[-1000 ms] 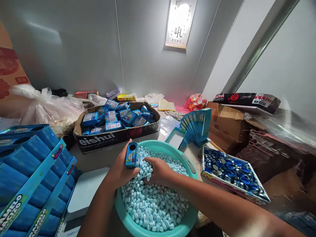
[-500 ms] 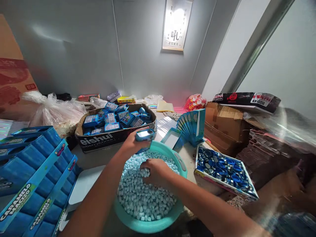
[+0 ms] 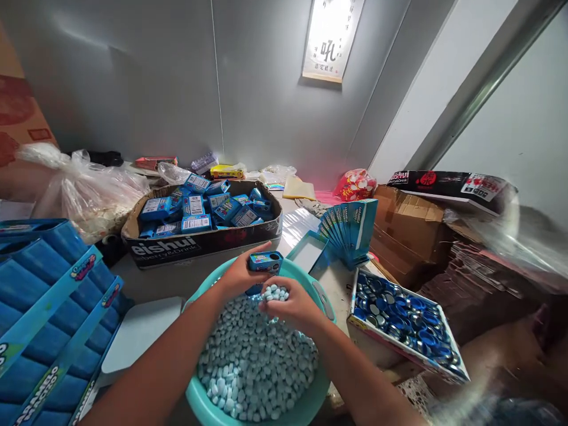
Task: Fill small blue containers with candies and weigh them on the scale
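Above the far side of a teal basin (image 3: 326,387), my left hand (image 3: 237,275) is closed round a small blue candy tin (image 3: 265,262), whose top has a round dark hole. My right hand (image 3: 295,305) is cupped round a heap of pale candies (image 3: 276,292), just below and to the right of the tin. Many more loose pale blue-white candies (image 3: 257,361) fill the basin beneath both hands. The fingertips of my right hand are partly hidden by the candies.
Behind the basin stands a black carton (image 3: 202,245) full of blue tins. Blue display boxes (image 3: 48,296) stack at the left, beside a white lid (image 3: 142,328). To the right are a tray of blue and silver caps (image 3: 403,313) and fanned teal cartons (image 3: 355,231).
My right hand has risen out of the candies with a handful and now sits close to the tin. The tin has tipped so its holed top shows. The camera view has shifted slightly.
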`<state>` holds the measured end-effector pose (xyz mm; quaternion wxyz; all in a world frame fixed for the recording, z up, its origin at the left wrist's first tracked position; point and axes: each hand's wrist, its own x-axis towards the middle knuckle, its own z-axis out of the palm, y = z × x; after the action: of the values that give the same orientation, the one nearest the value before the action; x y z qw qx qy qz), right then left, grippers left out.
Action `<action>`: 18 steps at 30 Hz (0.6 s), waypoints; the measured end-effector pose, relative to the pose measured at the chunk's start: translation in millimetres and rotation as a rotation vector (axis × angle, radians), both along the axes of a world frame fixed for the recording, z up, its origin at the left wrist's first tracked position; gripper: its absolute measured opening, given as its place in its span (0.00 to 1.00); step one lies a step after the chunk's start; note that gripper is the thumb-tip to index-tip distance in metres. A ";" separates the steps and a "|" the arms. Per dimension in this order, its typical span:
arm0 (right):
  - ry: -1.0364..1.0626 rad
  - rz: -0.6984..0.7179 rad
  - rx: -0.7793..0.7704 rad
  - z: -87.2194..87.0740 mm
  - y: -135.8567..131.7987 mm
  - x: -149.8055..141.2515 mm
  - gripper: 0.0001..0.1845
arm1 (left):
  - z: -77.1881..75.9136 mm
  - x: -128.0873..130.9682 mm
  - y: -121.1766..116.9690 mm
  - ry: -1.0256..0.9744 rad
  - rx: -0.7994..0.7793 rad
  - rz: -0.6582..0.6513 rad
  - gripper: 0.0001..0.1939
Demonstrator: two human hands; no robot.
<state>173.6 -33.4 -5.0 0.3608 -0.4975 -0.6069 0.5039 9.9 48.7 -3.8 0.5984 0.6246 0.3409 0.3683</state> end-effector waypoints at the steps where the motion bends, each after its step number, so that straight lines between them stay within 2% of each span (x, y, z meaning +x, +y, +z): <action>1: 0.078 -0.026 -0.043 1.4 0.3 0.6 0.15 | -0.4 1.1 0.1 0.009 -0.001 0.011 0.47; 4: 0.349 -0.141 -0.171 4.8 0.5 0.8 0.16 | -1.2 2.7 0.6 0.064 -0.017 0.020 0.42; 7: 0.439 -0.203 -0.269 5.7 -0.2 -1.3 0.15 | 0.3 1.6 0.8 0.109 -0.035 0.004 0.35; 10: 0.424 -0.193 -0.337 6.2 -2.6 -4.0 0.16 | 3.9 -0.4 -0.1 0.122 -0.035 0.004 0.39; 14: 0.562 -0.188 -0.428 8.4 -9.8 -7.7 0.14 | 8.3 -2.4 -2.7 0.144 -0.045 0.018 0.40; 18: 0.777 -0.357 -0.585 10.4 -19.1 -14.7 0.18 | 8.7 -3.5 -4.0 0.181 -0.066 0.032 0.36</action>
<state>158.9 -52.5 5.3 0.4856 -0.4496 -0.1676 0.7307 6.4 44.7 4.9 0.5795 0.6296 0.4156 0.3083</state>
